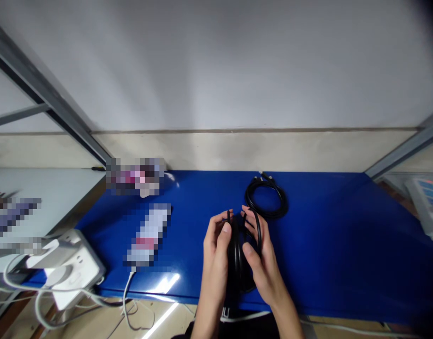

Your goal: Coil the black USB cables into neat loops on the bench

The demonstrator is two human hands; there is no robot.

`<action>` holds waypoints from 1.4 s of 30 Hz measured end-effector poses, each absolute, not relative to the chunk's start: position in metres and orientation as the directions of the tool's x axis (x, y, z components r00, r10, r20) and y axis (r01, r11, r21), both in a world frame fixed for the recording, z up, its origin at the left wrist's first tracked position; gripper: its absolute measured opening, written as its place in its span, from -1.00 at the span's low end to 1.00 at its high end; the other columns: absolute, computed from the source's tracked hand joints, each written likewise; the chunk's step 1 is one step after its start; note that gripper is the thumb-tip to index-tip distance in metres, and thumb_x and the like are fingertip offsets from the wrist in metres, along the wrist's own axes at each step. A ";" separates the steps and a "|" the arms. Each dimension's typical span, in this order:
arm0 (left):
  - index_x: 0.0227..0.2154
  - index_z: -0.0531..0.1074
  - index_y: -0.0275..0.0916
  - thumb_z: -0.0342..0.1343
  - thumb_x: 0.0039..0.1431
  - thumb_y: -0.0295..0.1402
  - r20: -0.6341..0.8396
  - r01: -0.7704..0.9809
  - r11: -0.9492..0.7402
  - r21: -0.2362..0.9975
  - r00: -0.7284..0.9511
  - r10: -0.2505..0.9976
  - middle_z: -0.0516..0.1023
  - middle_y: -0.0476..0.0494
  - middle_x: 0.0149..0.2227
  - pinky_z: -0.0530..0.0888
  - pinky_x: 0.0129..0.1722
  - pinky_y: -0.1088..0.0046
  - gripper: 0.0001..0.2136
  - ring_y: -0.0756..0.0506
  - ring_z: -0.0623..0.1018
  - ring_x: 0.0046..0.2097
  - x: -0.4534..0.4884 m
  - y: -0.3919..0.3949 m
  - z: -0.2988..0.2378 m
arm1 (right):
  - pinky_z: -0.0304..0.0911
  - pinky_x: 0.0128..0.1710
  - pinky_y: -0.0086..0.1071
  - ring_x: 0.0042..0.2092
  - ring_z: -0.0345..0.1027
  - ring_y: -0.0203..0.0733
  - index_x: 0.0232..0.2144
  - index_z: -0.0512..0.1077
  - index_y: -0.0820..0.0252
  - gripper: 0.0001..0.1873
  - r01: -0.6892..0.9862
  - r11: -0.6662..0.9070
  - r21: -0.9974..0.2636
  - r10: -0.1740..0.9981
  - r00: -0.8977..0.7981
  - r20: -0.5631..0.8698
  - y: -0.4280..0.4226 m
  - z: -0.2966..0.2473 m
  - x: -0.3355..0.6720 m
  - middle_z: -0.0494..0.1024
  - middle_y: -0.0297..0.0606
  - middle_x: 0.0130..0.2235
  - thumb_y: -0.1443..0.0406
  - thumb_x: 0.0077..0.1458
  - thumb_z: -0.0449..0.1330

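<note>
Between my two hands, over the front part of the blue table, is a black cable (pixel 238 263) wound in loops. My left hand (pixel 218 242) grips the loops on their left side, thumb and fingers closed round a strand. On the other side my right hand (pixel 260 256) is closed round a looser strand that bows outward past the fingers. Part of the cable is hidden behind the hands. Just beyond my right hand lies a second coiled black cable (pixel 284 202), flat on the table, with its plug ends at the back.
The blue table (pixel 325 245) reaches back to the wall. At left stand a white power strip (pixel 80 268) with plugs and white cords (pixel 126 299), and a blurred phone-like object (pixel 149 235). A blurred item (pixel 136 179) sits at the back left. Grey metal posts (pixel 403 141) flank the table.
</note>
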State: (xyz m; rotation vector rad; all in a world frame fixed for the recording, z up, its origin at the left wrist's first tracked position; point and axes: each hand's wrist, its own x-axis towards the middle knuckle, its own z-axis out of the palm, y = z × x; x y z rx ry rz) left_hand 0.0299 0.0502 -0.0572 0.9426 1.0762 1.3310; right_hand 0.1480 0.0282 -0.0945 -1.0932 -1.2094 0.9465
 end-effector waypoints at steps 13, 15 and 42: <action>0.03 0.60 -0.17 0.19 0.41 0.02 -0.039 -0.222 0.017 0.975 -0.093 0.995 0.66 -0.25 0.15 0.41 0.30 0.17 -0.62 -0.31 0.59 0.24 0.028 0.049 -0.055 | 0.05 0.50 0.18 0.50 0.15 0.16 0.45 0.26 -0.09 -0.38 -0.057 0.273 -0.960 0.948 0.184 0.259 0.031 -0.104 0.151 0.27 -0.18 0.51 -0.11 0.52 -0.07; 0.03 0.61 -0.15 0.20 0.41 0.00 0.003 -0.204 -0.027 0.979 -0.114 0.993 0.64 -0.25 0.18 0.41 0.31 0.18 -0.63 -0.31 0.57 0.26 0.027 0.048 -0.055 | 0.06 0.49 0.17 0.50 0.16 0.15 0.43 0.29 -0.11 -0.41 -0.073 0.279 -0.957 0.945 0.199 0.260 0.030 -0.102 0.150 0.29 -0.20 0.50 -0.09 0.53 -0.08; -0.05 0.52 -0.15 0.30 0.31 -0.08 0.026 -0.260 -0.216 0.941 -0.582 0.813 0.67 -0.23 0.13 0.49 0.13 0.21 -0.70 -0.29 0.65 0.16 -0.056 0.062 -0.045 | 0.12 0.35 0.26 0.25 0.48 0.23 -0.05 0.62 0.00 -0.48 -0.160 0.434 -0.886 0.628 0.759 0.170 0.032 -0.083 0.248 0.63 -0.17 0.14 -0.12 0.41 0.00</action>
